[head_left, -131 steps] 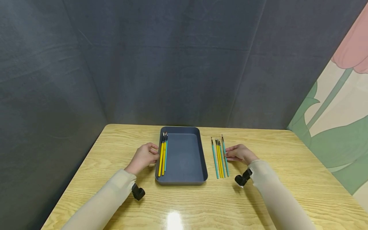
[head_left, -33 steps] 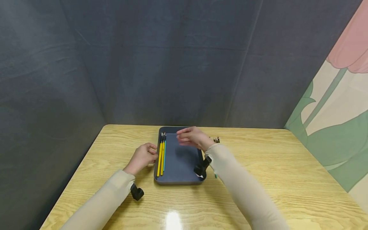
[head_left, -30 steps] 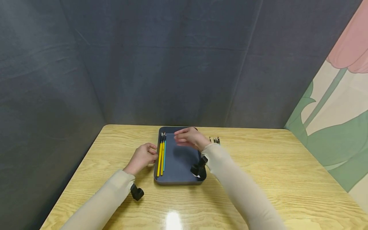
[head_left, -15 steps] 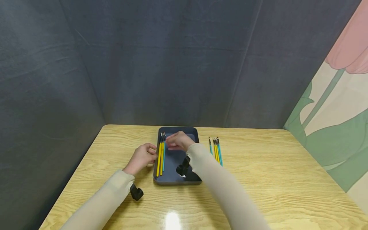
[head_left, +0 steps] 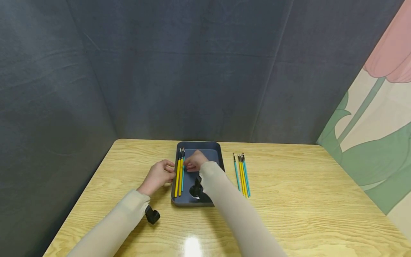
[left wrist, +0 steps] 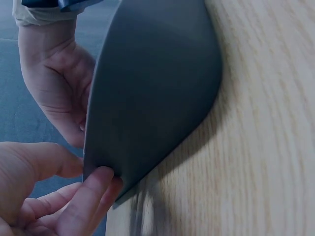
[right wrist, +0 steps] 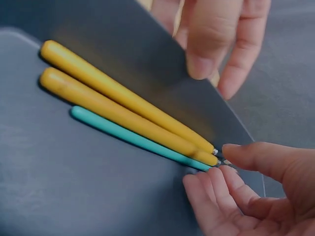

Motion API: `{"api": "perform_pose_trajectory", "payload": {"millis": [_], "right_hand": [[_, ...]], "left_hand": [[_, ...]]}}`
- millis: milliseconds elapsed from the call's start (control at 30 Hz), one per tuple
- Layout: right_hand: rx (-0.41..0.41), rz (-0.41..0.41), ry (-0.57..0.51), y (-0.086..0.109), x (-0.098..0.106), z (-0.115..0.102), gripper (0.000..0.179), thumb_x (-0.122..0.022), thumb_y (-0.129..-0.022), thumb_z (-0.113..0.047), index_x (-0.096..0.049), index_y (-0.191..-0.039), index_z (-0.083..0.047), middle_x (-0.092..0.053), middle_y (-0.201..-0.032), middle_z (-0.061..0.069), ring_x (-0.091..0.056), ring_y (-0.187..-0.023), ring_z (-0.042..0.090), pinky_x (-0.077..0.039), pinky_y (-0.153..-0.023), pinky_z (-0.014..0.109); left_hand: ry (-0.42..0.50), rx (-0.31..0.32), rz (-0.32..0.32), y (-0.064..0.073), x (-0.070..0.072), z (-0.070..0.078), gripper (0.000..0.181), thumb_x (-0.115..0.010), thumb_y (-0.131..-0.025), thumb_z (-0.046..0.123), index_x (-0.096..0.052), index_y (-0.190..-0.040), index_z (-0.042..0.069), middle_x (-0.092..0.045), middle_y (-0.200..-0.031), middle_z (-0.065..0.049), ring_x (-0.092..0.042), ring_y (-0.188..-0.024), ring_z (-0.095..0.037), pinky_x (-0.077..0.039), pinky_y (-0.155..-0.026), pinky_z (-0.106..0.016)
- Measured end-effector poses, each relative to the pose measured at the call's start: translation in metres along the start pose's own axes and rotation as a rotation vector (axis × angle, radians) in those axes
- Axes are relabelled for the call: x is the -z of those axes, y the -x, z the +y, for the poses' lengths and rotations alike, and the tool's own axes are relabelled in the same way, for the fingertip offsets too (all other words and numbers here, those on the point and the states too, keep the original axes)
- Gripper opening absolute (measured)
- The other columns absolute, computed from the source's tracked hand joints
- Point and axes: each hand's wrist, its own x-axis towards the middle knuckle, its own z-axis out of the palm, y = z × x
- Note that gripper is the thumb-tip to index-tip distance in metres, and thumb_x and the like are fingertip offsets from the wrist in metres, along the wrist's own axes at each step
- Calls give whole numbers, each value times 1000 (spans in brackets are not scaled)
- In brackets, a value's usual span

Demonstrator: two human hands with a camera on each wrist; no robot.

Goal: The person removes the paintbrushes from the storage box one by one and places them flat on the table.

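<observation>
While the left hand [head_left: 158,175] pinches the rim of the tray [head_left: 205,145], the right hand [head_left: 195,160], thumb and fingertips parted, reaches the teal brush [right wrist: 133,138] inside it, beside two yellow brushes [right wrist: 123,93]; whether it grips, I cannot tell. Straightening these seems in hand, calling next for a light nudge.
</observation>
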Motion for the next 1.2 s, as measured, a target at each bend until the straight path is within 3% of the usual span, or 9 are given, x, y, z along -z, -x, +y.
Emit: {"api": "perform_pose_trajectory", "payload": {"millis": [467, 867, 1200], "right_hand": [[11, 50, 70, -8, -8, 6, 8, -66, -80, 12, -61, -81, 6, -51, -67, 7, -57, -57, 18, -62, -73, 37], [25, 82, 118, -15, -11, 8, 12, -70, -75, 14, -61, -74, 6, -52, -65, 9, -64, -55, 21, -61, -57, 30], [25, 88, 168, -22, -13, 10, 11, -73, -74, 11, -64, -76, 6, -56, -67, 11, -68, -57, 23, -59, -52, 28]], "left_hand": [[2, 6, -9, -1, 0, -2, 34, -63, -86, 0, -58, -119, -3, -65, -103, -20, -67, -77, -18, -61, -71, -34], [12, 0, -6, 0, 0, -1, 35, -64, -85, 0, -58, -119, -3, -64, -102, -19, -66, -78, -20, -61, -71, -33], [25, -2, -11, 1, 0, 0, 35, -62, -86, -1, -57, -120, -4, -63, -103, -21, -66, -76, -17, -61, -71, -32]]}}
